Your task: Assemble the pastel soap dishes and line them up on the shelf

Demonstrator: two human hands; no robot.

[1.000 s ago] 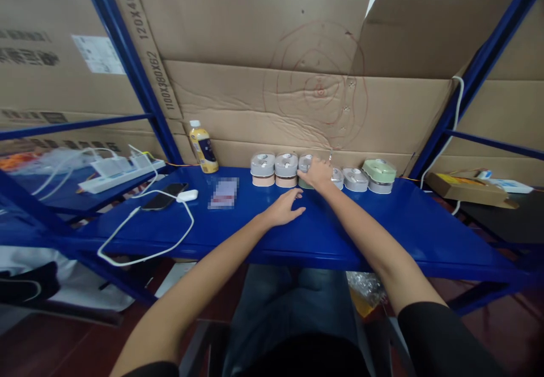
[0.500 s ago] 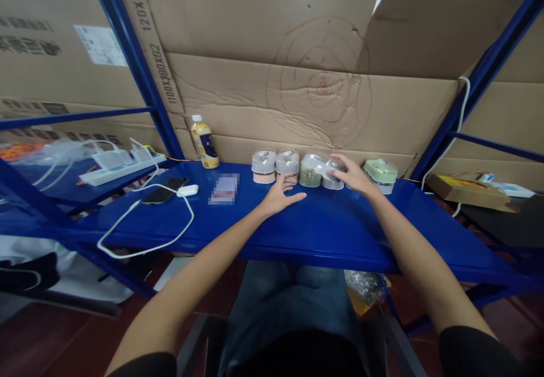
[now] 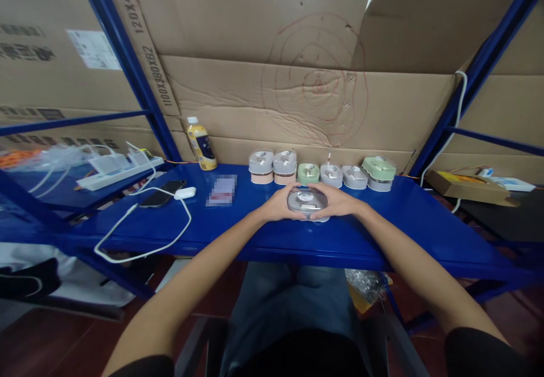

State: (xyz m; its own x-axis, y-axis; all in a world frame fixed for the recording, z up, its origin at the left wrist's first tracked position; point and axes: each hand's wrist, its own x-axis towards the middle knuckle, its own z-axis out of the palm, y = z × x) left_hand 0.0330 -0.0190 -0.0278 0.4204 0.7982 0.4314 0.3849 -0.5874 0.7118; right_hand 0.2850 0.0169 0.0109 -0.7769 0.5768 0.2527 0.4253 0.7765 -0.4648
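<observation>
Between my left hand (image 3: 280,204) and my right hand (image 3: 338,200) is a small rounded grey box with a clear lid (image 3: 307,198). My fingers wrap around its two sides, low over the front half of the blue table. Behind it stands a row of similar lidded boxes. Two stacks with pinkish lower boxes (image 3: 262,177) are at the left of the row. A single green box (image 3: 308,174) and two single grey boxes (image 3: 331,176) follow. At the right end, a green box (image 3: 379,167) is stacked on a grey one.
A yellow drink bottle (image 3: 201,144) stands at the back left of the blue table (image 3: 340,241). A blurred-out card (image 3: 221,190), a dark phone (image 3: 164,193) and a white cable (image 3: 147,249) lie left of my hands. Blue shelf posts and cardboard enclose the table.
My right hand has brought the clear-lidded box from the row toward me. My left hand has moved right and closed on its other side.
</observation>
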